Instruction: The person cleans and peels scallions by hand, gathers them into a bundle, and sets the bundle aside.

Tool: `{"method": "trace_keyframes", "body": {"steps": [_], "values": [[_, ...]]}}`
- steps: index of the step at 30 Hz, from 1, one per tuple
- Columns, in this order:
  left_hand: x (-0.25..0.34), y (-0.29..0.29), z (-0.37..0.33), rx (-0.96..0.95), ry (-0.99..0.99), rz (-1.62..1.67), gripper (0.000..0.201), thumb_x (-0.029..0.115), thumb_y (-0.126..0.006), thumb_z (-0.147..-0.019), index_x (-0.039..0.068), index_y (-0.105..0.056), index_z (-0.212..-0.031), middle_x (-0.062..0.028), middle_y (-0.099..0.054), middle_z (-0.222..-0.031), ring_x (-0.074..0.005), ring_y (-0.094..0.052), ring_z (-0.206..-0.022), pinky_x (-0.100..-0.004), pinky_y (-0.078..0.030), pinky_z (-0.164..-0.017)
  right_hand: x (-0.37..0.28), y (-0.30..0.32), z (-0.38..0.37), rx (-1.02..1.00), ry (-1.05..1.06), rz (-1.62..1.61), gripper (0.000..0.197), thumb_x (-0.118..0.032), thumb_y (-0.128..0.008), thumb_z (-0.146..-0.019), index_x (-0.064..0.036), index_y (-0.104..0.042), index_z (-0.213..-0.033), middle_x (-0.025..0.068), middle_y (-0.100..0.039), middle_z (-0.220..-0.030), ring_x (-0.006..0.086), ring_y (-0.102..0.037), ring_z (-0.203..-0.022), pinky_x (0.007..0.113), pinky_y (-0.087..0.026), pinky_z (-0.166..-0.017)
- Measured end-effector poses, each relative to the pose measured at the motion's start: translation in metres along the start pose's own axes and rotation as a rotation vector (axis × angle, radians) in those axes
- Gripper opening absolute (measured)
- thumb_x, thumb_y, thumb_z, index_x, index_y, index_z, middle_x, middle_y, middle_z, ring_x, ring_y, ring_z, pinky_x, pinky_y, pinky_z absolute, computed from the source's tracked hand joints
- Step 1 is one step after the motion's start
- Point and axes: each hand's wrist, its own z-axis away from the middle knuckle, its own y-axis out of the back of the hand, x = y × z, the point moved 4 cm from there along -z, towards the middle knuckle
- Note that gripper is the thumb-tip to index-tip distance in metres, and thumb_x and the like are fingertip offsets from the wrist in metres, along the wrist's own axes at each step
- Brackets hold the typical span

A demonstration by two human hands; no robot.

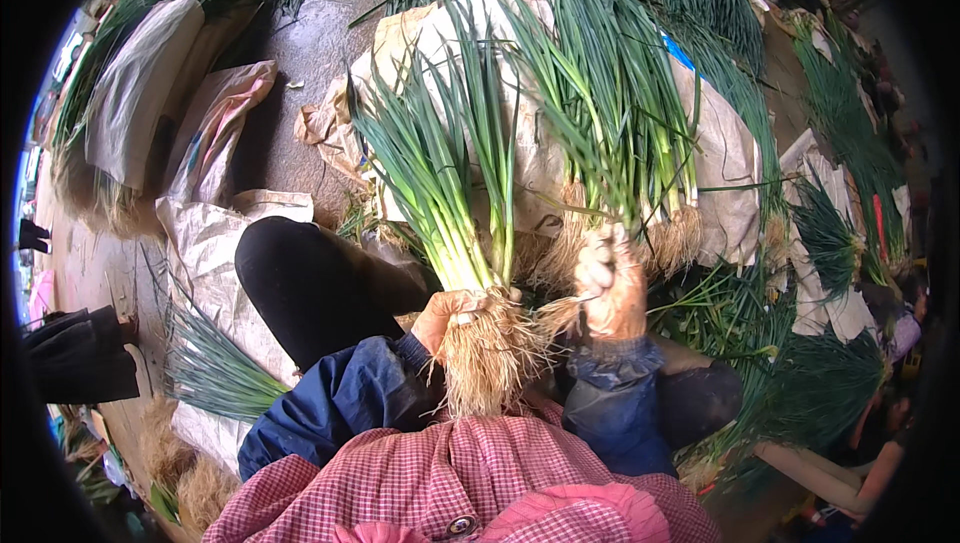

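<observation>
My left hand is closed round the base of a thick bunch of green onions, just above their tangled pale roots. The bunch stands leaves away from me, its white stems in the grip. To the right, my right hand is closed, fingers curled. Motion-blurred green onion leaves rise from its fingers, and a tuft of roots lies between the two hands. What exactly sits inside the right fist is partly hidden. Just beyond, more green onions lie in a row on the sacking.
Pale woven sacking lies under the row ahead. A wrapped bundle is at the far left, with loose green onions by my left knee. More greens are heaped at right. Other people are at the far right edge.
</observation>
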Motion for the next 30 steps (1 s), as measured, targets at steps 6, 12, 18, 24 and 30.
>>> {"method": "trace_keyframes", "body": {"steps": [6, 12, 18, 24, 30], "values": [[-0.003, 0.001, -0.005, 0.104, 0.055, -0.149, 0.038, 0.008, -0.058, -0.074, -0.007, -0.05, -0.108, -0.0165, -0.06, -0.091, -0.026, -0.061, -0.08, -0.0398, -0.051, -0.076, 0.03, -0.01, -0.043, 0.203, -0.047, 1.358, 0.022, -0.013, -0.06, -0.083, -0.0003, -0.053, -0.099, 0.0071, -0.058, -0.083, 0.0115, -0.054, -0.068, 0.021, -0.046, -0.06], [0.011, 0.022, 0.005, 0.275, -0.061, -0.208, 0.02, 0.004, -0.056, -0.077, -0.009, -0.053, -0.092, -0.0127, -0.059, -0.073, -0.0196, -0.059, -0.06, -0.0324, -0.054, -0.063, 0.038, -0.001, -0.018, -0.005, -0.058, 0.873, 0.015, -0.014, -0.052, -0.087, -0.0006, -0.051, -0.093, 0.0017, -0.053, -0.072, 0.0039, -0.046, -0.054, 0.017, -0.036, -0.04], [0.003, 0.006, -0.001, 0.234, -0.081, -0.315, 0.022, 0.0, -0.056, -0.075, -0.008, -0.053, -0.095, -0.0129, -0.061, -0.08, -0.0221, -0.062, -0.068, -0.0338, -0.054, -0.066, 0.051, 0.05, -0.067, 0.13, 0.096, 1.4, 0.028, -0.01, -0.055, -0.082, 0.005, -0.05, -0.106, 0.0089, -0.058, -0.089, 0.0117, -0.055, -0.074, 0.02, -0.046, -0.058], [0.016, 0.012, 0.007, 0.357, -0.162, -0.182, 0.018, 0.004, -0.054, -0.076, -0.009, -0.054, -0.088, -0.0148, -0.059, -0.076, -0.022, -0.061, -0.062, -0.0355, -0.055, -0.064, 0.015, 0.002, 0.025, 0.057, 0.094, 0.297, 0.018, -0.012, -0.048, -0.084, -0.0003, -0.052, -0.097, 0.011, -0.058, -0.088, 0.0143, -0.059, -0.071, 0.016, -0.043, -0.043], [0.0, 0.002, -0.001, 0.449, -0.132, -0.381, 0.019, -0.003, -0.058, -0.074, -0.008, -0.055, -0.092, -0.0136, -0.062, -0.077, -0.02, -0.062, -0.06, -0.0303, -0.055, -0.055, 0.06, 0.011, -0.054, 0.091, 0.097, 1.848, 0.019, -0.015, -0.058, -0.08, 0.0003, -0.054, -0.09, 0.0136, -0.06, -0.08, 0.0233, -0.058, -0.07, 0.036, -0.047, -0.06]]}}
